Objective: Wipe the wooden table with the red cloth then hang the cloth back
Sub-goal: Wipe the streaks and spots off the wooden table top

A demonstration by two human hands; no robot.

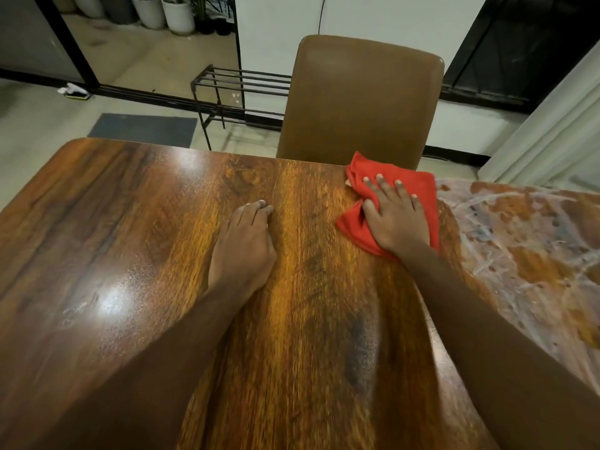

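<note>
Right hand [394, 216] flat, fingers spread, pressing red cloth [418, 190] on wooden table [130, 238] — left hand [243, 245] loosely curled, empty.

Both bare forearms reach forward from the near edge of the glossy brown wooden worktop [136, 254]. The left hand [243, 245] rests palm-down near the middle, fingers held together and slightly curled at the tips, holding nothing. The right hand [394, 216] lies flat by the far edge, towards the far right corner, fingers spread (four nails show), pressing down on the crumpled red cloth [360, 222]; no closed grip, just an open palm. The right arm is straighter than the left.
</note>
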